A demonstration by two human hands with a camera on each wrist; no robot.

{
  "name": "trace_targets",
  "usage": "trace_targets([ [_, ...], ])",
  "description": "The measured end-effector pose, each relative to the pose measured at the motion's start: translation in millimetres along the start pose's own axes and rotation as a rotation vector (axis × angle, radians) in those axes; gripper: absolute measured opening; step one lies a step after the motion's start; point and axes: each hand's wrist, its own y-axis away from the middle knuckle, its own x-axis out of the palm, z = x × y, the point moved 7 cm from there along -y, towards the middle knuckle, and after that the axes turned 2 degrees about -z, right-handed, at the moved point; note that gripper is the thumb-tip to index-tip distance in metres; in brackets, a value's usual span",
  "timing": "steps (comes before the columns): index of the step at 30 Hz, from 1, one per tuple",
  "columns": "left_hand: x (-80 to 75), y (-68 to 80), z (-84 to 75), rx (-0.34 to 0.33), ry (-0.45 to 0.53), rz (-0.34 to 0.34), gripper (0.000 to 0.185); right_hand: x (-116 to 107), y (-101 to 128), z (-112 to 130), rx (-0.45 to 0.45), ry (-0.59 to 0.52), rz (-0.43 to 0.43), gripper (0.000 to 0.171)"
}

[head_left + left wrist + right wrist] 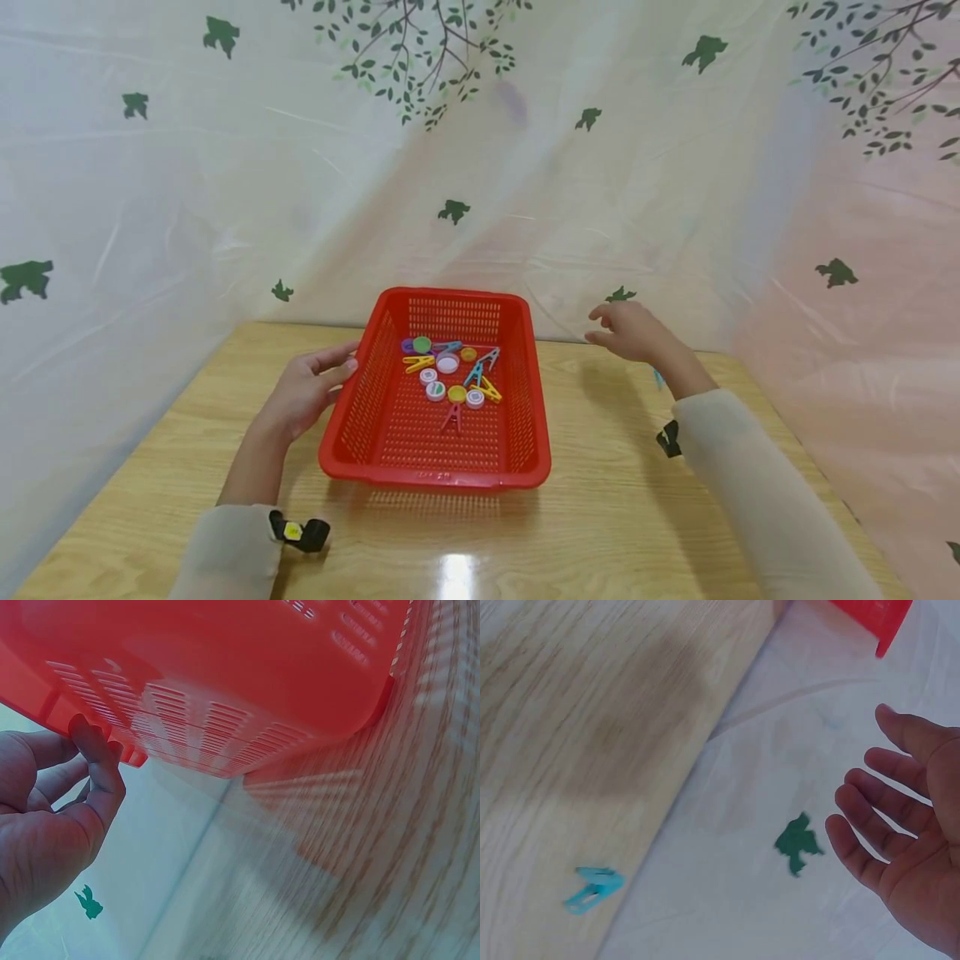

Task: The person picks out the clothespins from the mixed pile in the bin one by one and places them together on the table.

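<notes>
A red plastic basket [431,477] stands on the table, with several coloured clothespins and bottle caps inside. Among them are a yellow clothespin [418,363], a red clothespin [453,417], a green cap [422,344] and a white cap [447,362]. My left hand [296,398] holds the basket's left rim between thumb and fingers. To the basket's right, my right hand [633,331] hovers over the back of the table with loosely bent fingers and nothing in them. A light-blue clothespin [596,889] lies near the table's back edge, mostly hidden behind my right forearm in the head view.
The wooden table [607,517] ends at the back against a pale hanging sheet [360,192] printed with leaves and branches. Sheeting also hangs along both sides. Dark straps with small devices sit at both sleeve cuffs.
</notes>
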Motion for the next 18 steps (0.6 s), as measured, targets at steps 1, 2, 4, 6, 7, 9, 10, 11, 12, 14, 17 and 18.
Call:
trace_targets([
  [1,0.0,-0.3,0.0,-0.001,-0.001,-0.002,0.053,-1.0,-1.1,5.9,-0.010,0.005,0.001,0.042],
  [2,0.0,-0.7,0.0,-0.003,-0.002,-0.004,0.054,-1.8,-1.9,11.5,-0.022,0.010,0.000,0.042],
  [4,-0.2,-0.9,0.8,-0.005,-0.005,-0.005,0.054,-2.7,-2.9,23.4,-0.051,0.024,-0.007,0.042],
  [6,-0.1,-0.7,1.9,-0.006,-0.004,-0.007,0.054,-2.8,-3.7,36.1,-0.083,0.040,-0.015,0.042],
  [7,-0.2,-0.7,2.2,-0.004,-0.005,-0.006,0.054,-2.9,-3.8,42.2,-0.092,0.048,-0.020,0.042],
  [9,-0.3,-0.6,2.5,0.000,-0.006,-0.005,0.054,-3.4,-4.1,55.2,-0.119,0.073,-0.033,0.042],
  [10,-0.5,-0.5,2.6,0.001,-0.006,-0.006,0.054,-3.5,-4.5,61.3,-0.129,0.086,-0.040,0.042],
  [11,-0.5,-0.5,2.6,0.002,-0.005,-0.006,0.053,-3.9,-4.8,67.5,-0.135,0.094,-0.046,0.042],
  [12,-0.6,-0.4,2.4,0.001,-0.003,-0.007,0.053,-4.3,-5.0,73.4,-0.143,0.104,-0.054,0.042],
  [14,-0.6,-0.4,1.9,0.003,-0.003,-0.006,0.053,-4.3,-5.7,84.0,-0.157,0.118,-0.069,0.042],
  [17,0.2,0.1,0.5,0.005,-0.003,-0.003,0.053,-3.0,-7.2,99.2,-0.193,0.128,-0.088,0.041],
  [18,0.3,0.2,0.2,0.003,-0.001,-0.007,0.053,-1.9,-8.0,104.2,-0.211,0.133,-0.093,0.040],
])
